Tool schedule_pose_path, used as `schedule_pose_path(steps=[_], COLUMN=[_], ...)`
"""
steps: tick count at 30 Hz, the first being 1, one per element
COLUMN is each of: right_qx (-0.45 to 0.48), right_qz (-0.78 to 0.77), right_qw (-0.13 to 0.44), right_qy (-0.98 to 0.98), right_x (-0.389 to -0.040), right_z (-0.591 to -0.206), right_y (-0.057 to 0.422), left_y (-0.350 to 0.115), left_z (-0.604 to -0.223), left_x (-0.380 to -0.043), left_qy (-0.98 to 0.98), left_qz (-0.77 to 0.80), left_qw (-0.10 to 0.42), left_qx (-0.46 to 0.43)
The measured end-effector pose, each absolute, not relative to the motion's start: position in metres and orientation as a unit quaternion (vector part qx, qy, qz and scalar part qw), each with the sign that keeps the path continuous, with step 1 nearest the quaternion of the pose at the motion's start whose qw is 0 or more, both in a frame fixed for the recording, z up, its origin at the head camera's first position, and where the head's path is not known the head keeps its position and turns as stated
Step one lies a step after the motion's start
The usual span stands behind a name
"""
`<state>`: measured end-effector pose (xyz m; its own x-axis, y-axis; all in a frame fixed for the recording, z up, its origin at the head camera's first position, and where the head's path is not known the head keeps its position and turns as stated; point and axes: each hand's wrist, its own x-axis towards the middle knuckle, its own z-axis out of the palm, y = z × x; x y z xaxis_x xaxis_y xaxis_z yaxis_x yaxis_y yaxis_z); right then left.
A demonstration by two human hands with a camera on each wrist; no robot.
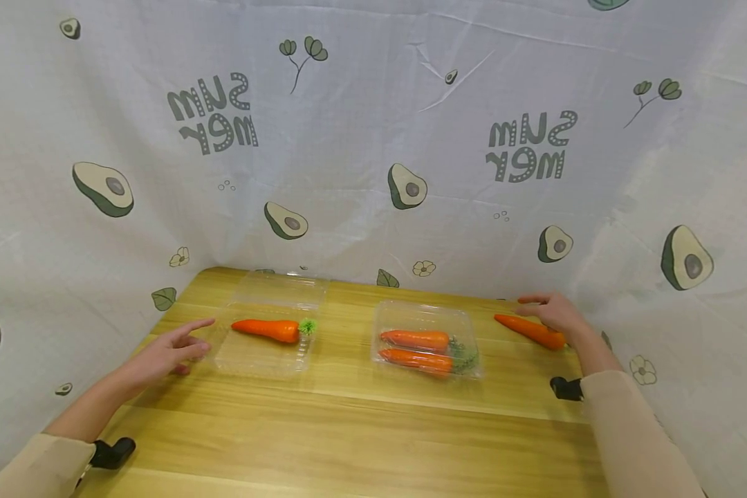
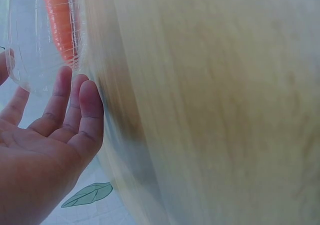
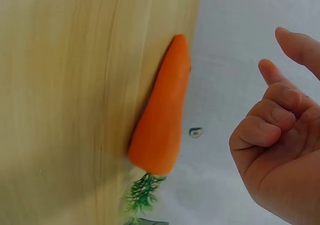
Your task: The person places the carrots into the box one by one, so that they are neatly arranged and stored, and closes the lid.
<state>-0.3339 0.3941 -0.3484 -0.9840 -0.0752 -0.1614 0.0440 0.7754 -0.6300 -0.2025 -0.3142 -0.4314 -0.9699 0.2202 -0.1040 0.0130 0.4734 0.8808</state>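
An open clear plastic clamshell box (image 1: 261, 363) lies at the left of the table, and one carrot (image 1: 268, 330) with a short green top rests in it. My left hand (image 1: 169, 354) is at the box's left edge, fingers loosely bent and holding nothing; whether they touch the plastic I cannot tell. On the right, a loose carrot (image 3: 161, 110) with feathery green leaves lies on the wood. Just above it hovers my right hand (image 3: 280, 130), apart from the carrot, with thumb and index finger extended and the other fingers bent inward.
Between the hands stands a second clear plastic box (image 1: 426, 315) with two carrots (image 1: 416, 339) inside, their leaves toward the right. A white cloth (image 1: 348, 138) with avocado prints hangs behind and beside the wooden table (image 1: 361, 443).
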Motion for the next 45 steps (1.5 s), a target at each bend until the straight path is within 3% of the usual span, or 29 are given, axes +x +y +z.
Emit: schedule_pose_path(steps=[45], right_qx=[0.062], right_qz=[-0.271], right_qw=[0.086], right_qy=[0.957], right_x=[-0.338], right_z=[-0.399], right_y=[0.469], left_y=[-0.314], left_z=[-0.43], left_x=[-0.201], left_qy=[0.855], left_qz=[0.503], left_qw=[0.102], left_qx=[0.068])
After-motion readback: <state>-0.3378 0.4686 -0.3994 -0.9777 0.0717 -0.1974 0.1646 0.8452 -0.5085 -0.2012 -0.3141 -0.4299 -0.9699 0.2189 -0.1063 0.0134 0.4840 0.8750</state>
